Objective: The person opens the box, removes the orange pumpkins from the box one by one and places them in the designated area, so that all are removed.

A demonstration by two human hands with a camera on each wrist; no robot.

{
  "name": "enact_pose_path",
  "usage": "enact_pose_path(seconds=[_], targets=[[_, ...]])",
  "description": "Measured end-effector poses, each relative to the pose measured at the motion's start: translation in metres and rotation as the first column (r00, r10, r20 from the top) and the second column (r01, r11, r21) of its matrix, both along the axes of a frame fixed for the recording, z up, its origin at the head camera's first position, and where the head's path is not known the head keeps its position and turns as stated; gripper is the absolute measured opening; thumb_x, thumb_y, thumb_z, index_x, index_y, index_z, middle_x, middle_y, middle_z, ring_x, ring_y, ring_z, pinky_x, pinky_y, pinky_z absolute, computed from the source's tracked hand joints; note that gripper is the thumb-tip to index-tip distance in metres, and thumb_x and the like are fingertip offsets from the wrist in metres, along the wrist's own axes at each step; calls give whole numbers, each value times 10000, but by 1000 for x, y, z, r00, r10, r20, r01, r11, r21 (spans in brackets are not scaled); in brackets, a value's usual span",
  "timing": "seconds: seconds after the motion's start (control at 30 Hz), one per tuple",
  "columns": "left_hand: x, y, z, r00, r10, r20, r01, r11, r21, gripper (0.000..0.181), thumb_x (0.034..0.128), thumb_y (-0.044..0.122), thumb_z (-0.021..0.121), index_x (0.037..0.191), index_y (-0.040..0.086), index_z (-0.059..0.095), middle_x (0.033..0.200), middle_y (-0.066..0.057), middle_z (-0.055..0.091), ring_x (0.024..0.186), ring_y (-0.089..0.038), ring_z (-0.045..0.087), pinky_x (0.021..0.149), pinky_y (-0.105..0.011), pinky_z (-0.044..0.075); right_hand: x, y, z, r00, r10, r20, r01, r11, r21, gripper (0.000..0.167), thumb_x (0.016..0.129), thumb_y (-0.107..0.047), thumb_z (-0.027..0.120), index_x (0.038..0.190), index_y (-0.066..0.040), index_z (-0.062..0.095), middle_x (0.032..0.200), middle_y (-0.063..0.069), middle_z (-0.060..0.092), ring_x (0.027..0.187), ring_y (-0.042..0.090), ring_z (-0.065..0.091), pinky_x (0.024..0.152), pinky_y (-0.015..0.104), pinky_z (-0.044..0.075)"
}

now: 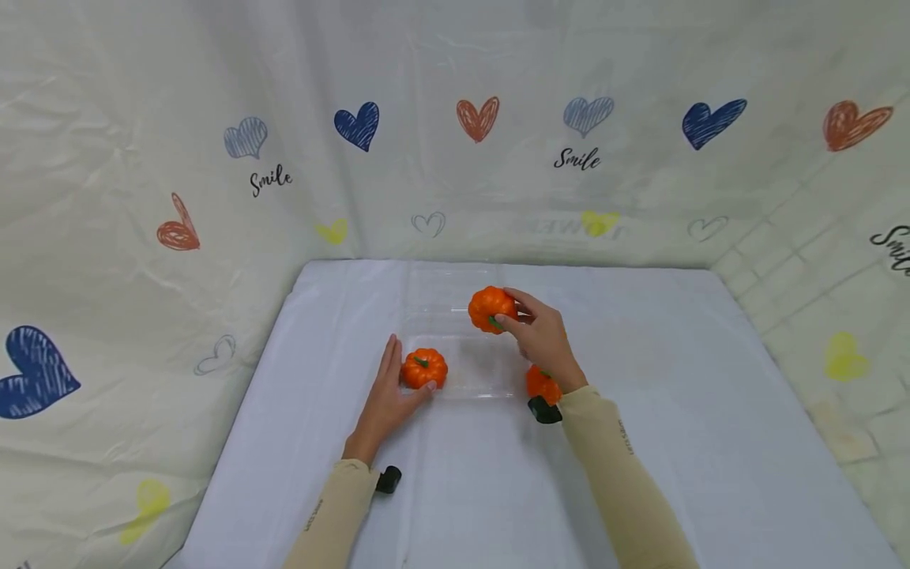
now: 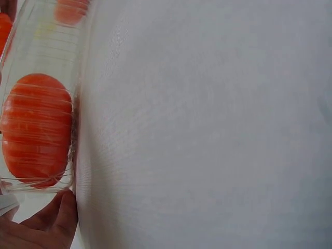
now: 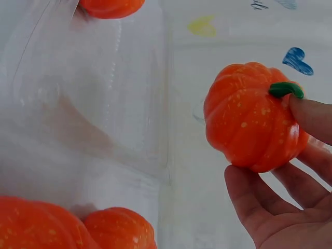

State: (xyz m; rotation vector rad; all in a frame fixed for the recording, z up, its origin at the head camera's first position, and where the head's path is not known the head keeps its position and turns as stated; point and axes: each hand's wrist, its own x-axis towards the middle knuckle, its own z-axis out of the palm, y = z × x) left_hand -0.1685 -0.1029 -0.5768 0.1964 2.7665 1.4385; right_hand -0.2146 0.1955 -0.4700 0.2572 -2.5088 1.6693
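A small orange toy pumpkin (image 1: 490, 309) with a green stem is in my right hand (image 1: 543, 336), raised over the clear plastic container (image 1: 476, 395). Thumb and fingers pinch it from the side in the right wrist view. Another toy pumpkin (image 1: 424, 368) sits in the left end of the container. My left hand (image 1: 387, 395) lies against that end, its fingers straight along the outside and its thumb by the near wall. In the left wrist view the fingertips touch the container's corner, and the pumpkin (image 2: 37, 129) shows through the ribbed wall.
The container's transparent lid (image 1: 451, 288) lies folded back behind it. Right of the container, a pumpkin (image 1: 542, 385) is partly hidden by my right forearm. The right wrist view shows two pumpkins there, a nearer one (image 3: 36, 228) and a smaller-looking one (image 3: 122, 228). A white cloth covers the table (image 1: 675, 395).
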Motion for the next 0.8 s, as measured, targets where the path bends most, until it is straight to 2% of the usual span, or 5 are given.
enact_pose_path(seconds=[0.17,0.43,0.57,0.73,0.8], targets=[[1,-1,0,1000,-10,-8,10,1000,4,1145,929,603,773,1733,109,124,1794,90,-5,1626,-261,180,1253,-538,279,3,17,1,999,-32,-13,33,999,23,585,1012,-301,785,1525,-82,607,1436,143,651,1216,332,683,1008,426,581],[-1,-4,-1,1000,-15,-23,15,1000,-2,1142,930,603,770,1727,84,139,1798,62,9,1628,-272,174,1249,-545,278,10,41,-1,991,-132,6,132,991,29,589,1058,-386,704,1510,-24,598,1461,162,634,1252,354,654,1058,512,541],[-1,-3,-2,1000,-14,-15,14,1000,-1,1136,931,608,762,1730,97,136,1796,77,10,1629,-260,169,1248,-548,279,12,54,-8,982,-186,23,185,982,27,601,1068,-437,667,1490,-14,611,1450,166,642,1240,340,660,1036,396,560],[-2,-3,-4,1000,-13,-18,13,1000,-5,1144,926,622,761,1731,103,135,1797,70,14,1627,-265,177,1242,-554,285,14,67,-11,974,-219,62,223,971,-82,590,1087,-399,635,1487,33,592,1377,227,664,1076,215,713,918,188,561],[-3,-3,-4,1000,-15,-20,15,1000,-7,1147,926,627,760,1732,108,130,1797,65,13,1627,-264,176,1243,-549,286,16,72,-11,970,-229,78,238,964,-122,585,1092,-383,628,1488,45,582,1356,242,668,996,159,731,902,181,568]])
